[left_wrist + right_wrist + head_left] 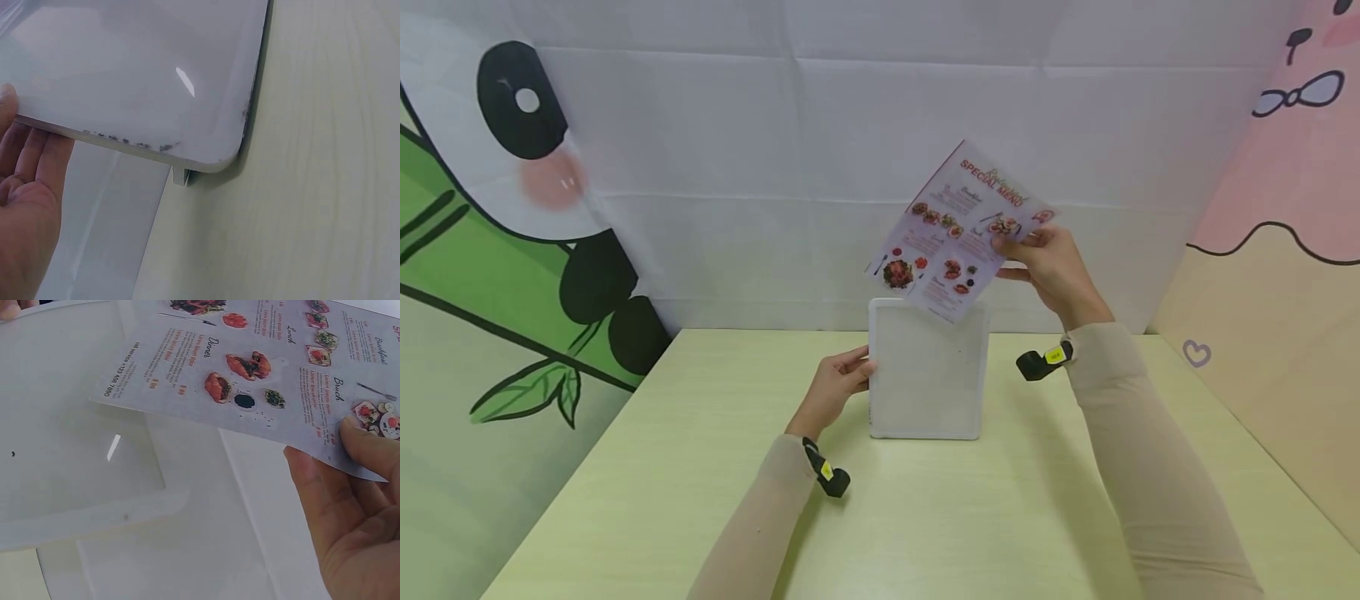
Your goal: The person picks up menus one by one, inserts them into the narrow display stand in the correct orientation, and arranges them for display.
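A white-framed display stand (928, 375) stands upright on the table, its front panel clear or pale, with dark scuffs along one edge in the left wrist view. My left hand (835, 385) holds its left edge, thumb in front and fingers behind (53, 156). Above the stand, my right hand (1056, 267) pinches a printed menu sheet (958, 233) by its right edge, thumb on the printed face. The sheet is tilted, and its lowest corner overlaps the stand's top edge in the head view. In the right wrist view the menu (250, 381) passes in front of the panel (75, 456).
The pale wooden table (700, 500) runs back to a white cloth wall (715, 167). A panda picture (520, 167) covers the left side, a pink and beige one (1262, 292) the right. Black wrist cameras (827, 471) sit on both sleeves.
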`<state>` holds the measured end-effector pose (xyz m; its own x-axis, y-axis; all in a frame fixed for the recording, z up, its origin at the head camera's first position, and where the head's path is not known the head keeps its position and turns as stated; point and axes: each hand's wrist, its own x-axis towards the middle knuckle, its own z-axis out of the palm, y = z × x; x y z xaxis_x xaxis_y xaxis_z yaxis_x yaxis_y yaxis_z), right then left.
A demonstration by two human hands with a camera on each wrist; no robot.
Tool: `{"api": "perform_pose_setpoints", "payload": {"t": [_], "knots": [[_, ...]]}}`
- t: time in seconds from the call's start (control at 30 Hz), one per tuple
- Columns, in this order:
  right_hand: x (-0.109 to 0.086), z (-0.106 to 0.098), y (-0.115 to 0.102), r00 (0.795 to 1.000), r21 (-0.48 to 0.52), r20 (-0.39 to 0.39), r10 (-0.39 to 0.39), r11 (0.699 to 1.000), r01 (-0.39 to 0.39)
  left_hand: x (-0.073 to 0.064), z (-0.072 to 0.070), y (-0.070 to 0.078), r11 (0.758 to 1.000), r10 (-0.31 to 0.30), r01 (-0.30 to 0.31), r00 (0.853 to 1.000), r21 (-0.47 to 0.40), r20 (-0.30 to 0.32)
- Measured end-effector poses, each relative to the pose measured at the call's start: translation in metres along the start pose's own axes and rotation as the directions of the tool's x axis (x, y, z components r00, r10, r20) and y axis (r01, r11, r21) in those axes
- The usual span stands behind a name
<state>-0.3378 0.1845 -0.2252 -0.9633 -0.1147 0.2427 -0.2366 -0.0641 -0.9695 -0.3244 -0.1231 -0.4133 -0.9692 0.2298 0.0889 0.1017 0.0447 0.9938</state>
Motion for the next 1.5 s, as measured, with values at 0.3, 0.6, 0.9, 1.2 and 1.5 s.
{"api": "perform_pose_setpoints", "payload": {"t": [0.3, 0.6, 0.9, 1.2, 1.5], "knots": [[0.006, 0.005, -0.003, 0.999, 0.051, -0.01, -0.03, 0.998, 0.031, -0.001, 0.0, 0.001, 1.0, -0.002, 0.002, 1.0, -0.012, 0.007], [0.011, 0.009, -0.01, 0.998, 0.093, -0.044, -0.05, 0.994, 0.054, 0.0, 0.002, 0.002, 1.0, 0.004, -0.004, 1.0, -0.026, 0.004], [0.013, 0.01, -0.014, 0.996, 0.151, -0.049, -0.068, 0.986, 0.075, 0.002, 0.004, 0.001, 0.999, -0.005, 0.005, 1.0, -0.052, 0.001], [0.013, 0.012, -0.015, 0.997, 0.123, -0.065, -0.043, 0.991, 0.05, 0.001, 0.004, 0.002, 0.999, -0.002, 0.002, 1.0, -0.035, 0.006], [0.015, 0.013, -0.013, 0.997, 0.097, -0.071, -0.023, 0.995, 0.03, 0.0, 0.005, 0.003, 0.999, -0.011, 0.01, 1.0, -0.041, -0.002]]}}
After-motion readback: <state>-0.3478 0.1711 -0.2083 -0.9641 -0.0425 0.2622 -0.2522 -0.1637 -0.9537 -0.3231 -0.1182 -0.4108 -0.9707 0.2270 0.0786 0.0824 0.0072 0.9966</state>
